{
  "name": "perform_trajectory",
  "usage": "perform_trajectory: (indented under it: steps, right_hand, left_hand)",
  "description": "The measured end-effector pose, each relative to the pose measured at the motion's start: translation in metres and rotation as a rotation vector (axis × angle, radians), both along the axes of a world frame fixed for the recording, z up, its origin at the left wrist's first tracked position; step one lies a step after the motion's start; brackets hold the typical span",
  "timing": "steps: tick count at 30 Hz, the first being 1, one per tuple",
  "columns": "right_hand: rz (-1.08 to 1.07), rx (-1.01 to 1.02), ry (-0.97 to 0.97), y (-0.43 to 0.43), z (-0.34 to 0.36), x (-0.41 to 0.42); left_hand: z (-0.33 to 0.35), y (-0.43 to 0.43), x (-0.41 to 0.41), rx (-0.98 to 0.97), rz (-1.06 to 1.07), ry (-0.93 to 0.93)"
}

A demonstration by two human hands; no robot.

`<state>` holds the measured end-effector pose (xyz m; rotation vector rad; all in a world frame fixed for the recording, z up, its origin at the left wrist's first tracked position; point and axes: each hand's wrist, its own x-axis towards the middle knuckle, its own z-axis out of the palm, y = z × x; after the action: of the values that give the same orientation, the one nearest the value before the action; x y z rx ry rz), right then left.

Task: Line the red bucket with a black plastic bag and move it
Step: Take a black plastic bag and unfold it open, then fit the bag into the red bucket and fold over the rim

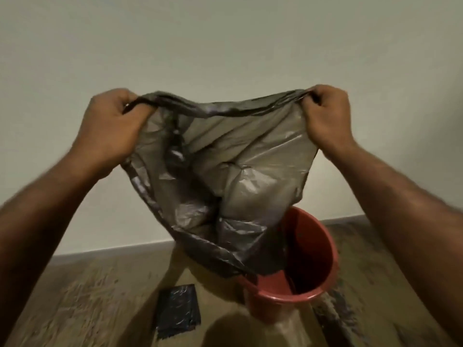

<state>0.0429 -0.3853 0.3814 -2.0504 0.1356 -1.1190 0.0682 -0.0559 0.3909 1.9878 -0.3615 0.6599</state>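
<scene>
A person stands over a round red plastic bucket (304, 261) that sits upright on a worn wooden floor (82, 296), close to a plain pale wall (225, 41). Both bare arms reach forward and up, holding a thin, crinkled black plastic bag (225, 171) stretched between them at about chest height.

The left hand (112, 126) is clenched around one end of the bag's top edge, knuckles facing the viewer, fingers curled tightly over bunched plastic. The right hand (325, 113) grips the other end the same way, fist closed on the gathered edge. The top edge runs taut between the two fists, and the bag hangs below it, puffed out and slanting down to the right.

The bag's lower end dips just inside the bucket's mouth on the left side of the rim. Most of the bucket's dark red inside is bare, and no plastic is folded over the rim. The lining looks only just begun: the bag seems to need lowering in, spreading out and cuffing over the rim, and the bucket has yet to be moved.

A flat, folded dark plastic packet (178, 311), possibly spare bags, lies on the floor just left of the bucket.
</scene>
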Motion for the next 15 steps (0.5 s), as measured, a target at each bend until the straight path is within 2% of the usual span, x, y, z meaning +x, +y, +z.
perform_trajectory:
  steps: [3,5,8,12,15]
  right_hand:
    - [-0.022,-0.007,-0.066,-0.021,0.028,-0.018]
    - [-0.021,-0.019,-0.141,-0.033,0.043,-0.037]
    - [0.003,-0.057,-0.197,-0.047,0.043,-0.074]
    - [-0.026,-0.122,0.062,-0.072,-0.008,-0.102]
    - [-0.047,-0.084,0.144,-0.096,-0.048,-0.106]
  left_hand:
    - [0.018,-0.03,-0.017,-0.021,-0.097,-0.08]
    - [0.024,-0.04,-0.027,-0.11,-0.165,-0.107]
    - [0.014,-0.047,-0.038,-0.204,-0.164,-0.152]
    - [-0.037,-0.06,-0.043,-0.048,-0.175,-0.035]
    - [-0.075,-0.076,-0.038,0.039,-0.199,0.08]
